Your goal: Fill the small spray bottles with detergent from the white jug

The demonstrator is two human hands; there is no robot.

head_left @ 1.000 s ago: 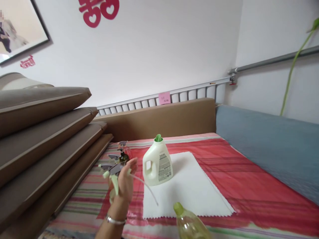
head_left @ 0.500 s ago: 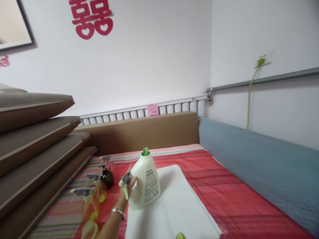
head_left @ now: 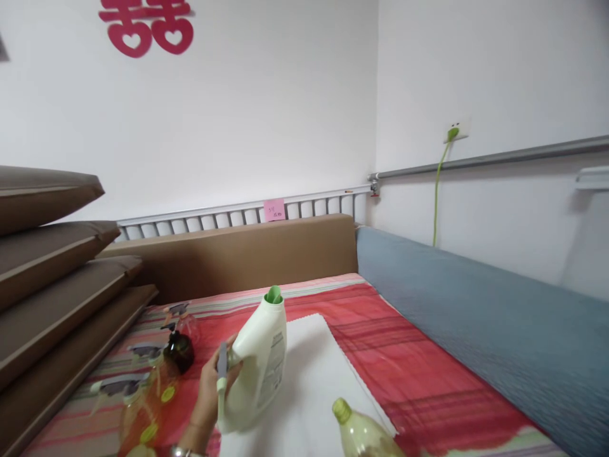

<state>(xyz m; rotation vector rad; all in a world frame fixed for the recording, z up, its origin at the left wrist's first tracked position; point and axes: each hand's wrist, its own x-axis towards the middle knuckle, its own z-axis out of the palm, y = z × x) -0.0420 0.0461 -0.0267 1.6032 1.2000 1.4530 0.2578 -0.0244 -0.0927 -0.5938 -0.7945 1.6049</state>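
Observation:
My left hand (head_left: 207,387), a bracelet at its wrist, is closed at the side of a pale detergent jug (head_left: 259,362) with a green pouring spout. The jug leans to the right above a white sheet (head_left: 309,374), and I cannot tell whether its base touches. A grey and pale-green trigger sprayer head (head_left: 222,374) is also at this hand, its lever pointing down in front of the jug. At the bottom edge, a yellowish bottle (head_left: 364,435) with its neck up comes into view, tilted left. Whatever supports it is out of frame. My right hand is not visible.
Left of my hand stand clear orange spray bottles (head_left: 136,416), a dark pump bottle (head_left: 179,352) and a pinkish spray bottle (head_left: 189,327). Brown cushions (head_left: 61,279) are stacked at the left. A brown padded board (head_left: 247,254) and a blue one (head_left: 451,304) border the red striped cloth (head_left: 361,330).
The jug has gone from upright to leaning right, with my left hand at its side. The yellowish bottle has risen further into view at the bottom. The camera has turned right.

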